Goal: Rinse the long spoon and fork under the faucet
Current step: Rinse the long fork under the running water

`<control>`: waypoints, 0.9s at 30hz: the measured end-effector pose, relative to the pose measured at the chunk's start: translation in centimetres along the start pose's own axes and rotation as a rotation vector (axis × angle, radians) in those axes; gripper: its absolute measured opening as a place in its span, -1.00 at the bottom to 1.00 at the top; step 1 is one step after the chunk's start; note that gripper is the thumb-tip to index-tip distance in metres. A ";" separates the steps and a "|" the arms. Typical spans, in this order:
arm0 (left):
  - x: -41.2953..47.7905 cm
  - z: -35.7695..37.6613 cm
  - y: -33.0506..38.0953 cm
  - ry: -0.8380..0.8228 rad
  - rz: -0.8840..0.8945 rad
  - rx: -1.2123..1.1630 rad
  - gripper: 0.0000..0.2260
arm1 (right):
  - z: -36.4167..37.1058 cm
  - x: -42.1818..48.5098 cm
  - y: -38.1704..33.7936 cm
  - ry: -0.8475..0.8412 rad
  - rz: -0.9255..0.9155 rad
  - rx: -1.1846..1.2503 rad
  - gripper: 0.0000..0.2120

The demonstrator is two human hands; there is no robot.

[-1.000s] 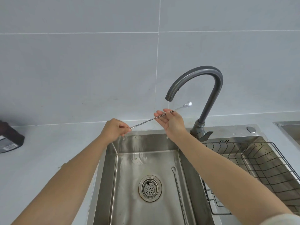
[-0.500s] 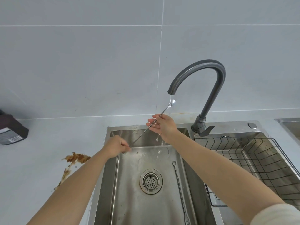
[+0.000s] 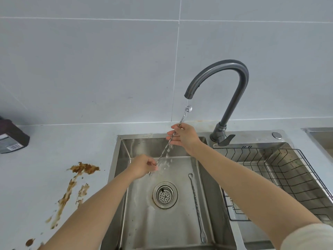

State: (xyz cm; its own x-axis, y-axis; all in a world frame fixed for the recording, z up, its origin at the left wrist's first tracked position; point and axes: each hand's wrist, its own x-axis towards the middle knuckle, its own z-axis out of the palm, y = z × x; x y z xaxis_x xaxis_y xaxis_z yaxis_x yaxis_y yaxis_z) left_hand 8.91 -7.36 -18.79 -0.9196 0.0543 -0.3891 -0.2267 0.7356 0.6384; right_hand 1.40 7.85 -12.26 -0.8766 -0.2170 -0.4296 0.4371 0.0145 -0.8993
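A long twisted-handle utensil stands steeply tilted under the dark faucet, its small spoon bowl right below the spout, water running down it. My right hand pinches its upper shaft with thumb and fingers. My left hand pinches its lower end over the sink. A second long utensil with a fork tip lies on the sink floor, right of the drain.
A black wire drying rack sits in the right basin. Brown food spill smears the counter left of the sink. A dark box rests at the far left by the wall.
The held utensil has swung from nearly level to steeply upright, its bowl moving left under the spout. My left hand dropped lower into the sink. Water now runs down the shaft.
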 end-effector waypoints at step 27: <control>1.4 22.2 -1.5 -0.185 -0.374 -0.073 -0.83 | -6.9 3.9 22.5 0.113 0.342 -0.574 -0.88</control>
State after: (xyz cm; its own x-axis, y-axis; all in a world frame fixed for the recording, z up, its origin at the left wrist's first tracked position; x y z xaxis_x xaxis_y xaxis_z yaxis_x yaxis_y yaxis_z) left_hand 15.03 6.62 -35.01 -0.6980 -0.0822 -0.7114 -0.5621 0.6784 0.4730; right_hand 6.44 14.07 -34.71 -0.7374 -0.0050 -0.6754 0.5447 0.5869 -0.5990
